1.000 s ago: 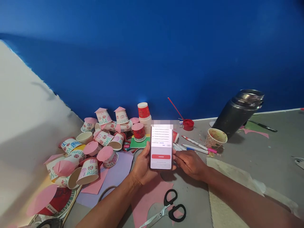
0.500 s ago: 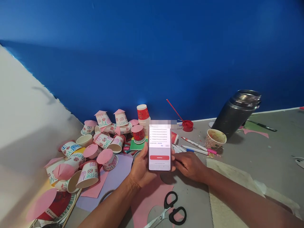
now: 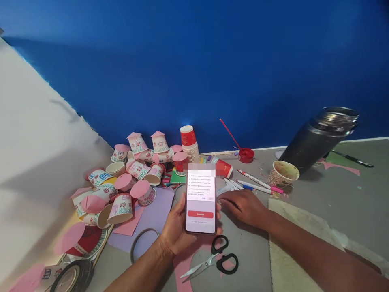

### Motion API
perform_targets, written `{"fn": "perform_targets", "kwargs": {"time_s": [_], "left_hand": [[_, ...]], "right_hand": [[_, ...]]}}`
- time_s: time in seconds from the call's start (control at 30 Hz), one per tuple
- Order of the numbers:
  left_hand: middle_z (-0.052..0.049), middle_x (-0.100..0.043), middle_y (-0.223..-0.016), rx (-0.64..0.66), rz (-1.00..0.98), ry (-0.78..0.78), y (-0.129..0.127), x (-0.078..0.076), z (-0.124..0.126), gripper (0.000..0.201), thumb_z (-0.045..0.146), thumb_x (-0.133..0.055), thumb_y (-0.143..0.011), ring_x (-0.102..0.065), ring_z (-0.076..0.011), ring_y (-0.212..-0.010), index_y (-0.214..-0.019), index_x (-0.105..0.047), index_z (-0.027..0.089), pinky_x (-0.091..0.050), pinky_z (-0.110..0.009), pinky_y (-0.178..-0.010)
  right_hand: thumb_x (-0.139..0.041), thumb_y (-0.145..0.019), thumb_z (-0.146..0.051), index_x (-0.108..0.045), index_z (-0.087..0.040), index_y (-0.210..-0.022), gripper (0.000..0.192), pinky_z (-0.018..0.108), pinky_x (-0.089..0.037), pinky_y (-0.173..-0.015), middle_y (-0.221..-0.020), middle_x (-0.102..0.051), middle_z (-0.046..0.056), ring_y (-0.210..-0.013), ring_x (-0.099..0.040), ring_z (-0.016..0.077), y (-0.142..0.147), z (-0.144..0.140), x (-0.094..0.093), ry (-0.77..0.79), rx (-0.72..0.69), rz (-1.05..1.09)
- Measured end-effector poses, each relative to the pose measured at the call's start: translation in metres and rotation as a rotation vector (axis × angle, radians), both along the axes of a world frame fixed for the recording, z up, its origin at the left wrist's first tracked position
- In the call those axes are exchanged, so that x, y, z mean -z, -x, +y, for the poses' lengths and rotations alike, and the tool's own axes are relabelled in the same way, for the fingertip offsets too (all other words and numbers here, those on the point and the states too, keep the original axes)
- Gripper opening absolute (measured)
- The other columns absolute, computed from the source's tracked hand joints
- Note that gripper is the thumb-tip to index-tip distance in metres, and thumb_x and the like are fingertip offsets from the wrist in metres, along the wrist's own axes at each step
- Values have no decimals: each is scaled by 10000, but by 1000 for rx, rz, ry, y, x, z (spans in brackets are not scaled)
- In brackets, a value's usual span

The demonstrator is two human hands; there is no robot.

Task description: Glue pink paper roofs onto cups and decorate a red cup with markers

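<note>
My left hand [image 3: 174, 227] is wrapped round a smartphone [image 3: 200, 207], held upright with its lit screen towards me. On the screen are a white list of long numbers and a red button; the top is blurred out. My right hand [image 3: 243, 207] rests just right of the phone, fingers curled and pressed together, with nothing visible in them. Below the phone, black-handled scissors [image 3: 212, 259] lie partly spread over pink paper [image 3: 183, 267]. Several markers [image 3: 252, 187] lie beyond my right hand.
Decorated paper cups [image 3: 121, 209] with pink paper tops crowd the left. A cup stack [image 3: 191, 152] stands at the back. To the right are a dark flask [image 3: 316, 140], a stained paper cup [image 3: 284, 175], a red tub [image 3: 245, 155] and a beige cloth [image 3: 282, 243]. Tape rolls [image 3: 73, 278] lie front left.
My view has shifted, and the phone with my left hand now sits slightly lower and further left. A gap has widened between the phone and my right hand.
</note>
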State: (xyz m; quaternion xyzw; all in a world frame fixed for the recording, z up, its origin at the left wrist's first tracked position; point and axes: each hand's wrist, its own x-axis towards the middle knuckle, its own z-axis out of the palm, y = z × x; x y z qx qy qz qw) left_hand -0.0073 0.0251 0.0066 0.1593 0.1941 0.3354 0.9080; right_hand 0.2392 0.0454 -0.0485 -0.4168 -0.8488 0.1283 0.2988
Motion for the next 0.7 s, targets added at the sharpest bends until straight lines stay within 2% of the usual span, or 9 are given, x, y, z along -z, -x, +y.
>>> {"fn": "perform_targets", "kwargs": {"time_s": [0.1,0.2,0.3,0.37,0.5,0.57,0.7], "left_hand": [[-245,-763,-1233,-6,3,25,8,13,8,730,650,-385,-1069,-746,-344,-1033,-1349,-703,55,-557,-563,-943],[-275,-758,-1244,21,14,-35,20,17,28,715,625,-410,-1071,-751,-366,-1057,-1356,-690,33,-556,-557,-940],[-256,-779,-1198,1,21,-106,28,10,45,621,560,-449,-1079,-763,-352,-1027,-1317,-712,51,-556,-544,-938],[-237,-789,-1175,-37,26,-130,28,1,47,575,531,-450,-1084,-766,-342,-1005,-1300,-721,72,-563,-540,-926],[-225,-782,-1179,-44,12,-88,20,-8,30,608,553,-431,-1085,-756,-334,-1008,-1309,-715,65,-571,-523,-907],[-231,-772,-1191,-23,-7,-57,16,-3,17,672,601,-396,-1082,-746,-340,-1016,-1328,-704,56,-567,-531,-902],[-250,-746,-1248,20,-19,8,13,15,2,804,693,-335,-1060,-731,-358,-1043,-1366,-682,35,-535,-543,-940]], "right_hand": [[-415,-1129,-367,-778,-223,-1057,398,315,-511,-729,-999,-851,76,-840,-784,218,0,1,4,-8,9,-7],[-435,-1124,-349,-773,-224,-1053,367,310,-500,-709,-946,-847,62,-795,-779,211,1,1,6,-27,5,-1],[-452,-1121,-334,-768,-231,-1052,340,302,-501,-704,-934,-847,48,-786,-781,202,1,1,5,-44,-6,5],[-459,-1119,-327,-768,-233,-1045,332,305,-506,-698,-935,-848,41,-780,-782,201,2,1,5,-56,-8,13],[-469,-1109,-317,-773,-225,-1037,326,320,-519,-695,-924,-849,43,-772,-789,212,2,1,5,-52,7,6],[-462,-1110,-325,-776,-222,-1047,337,322,-531,-710,-935,-851,48,-789,-795,216,1,1,5,-35,18,-6],[-437,-1120,-361,-781,-212,-1062,379,323,-546,-730,-981,-857,57,-828,-806,225,0,0,4,-15,20,-23]]}}
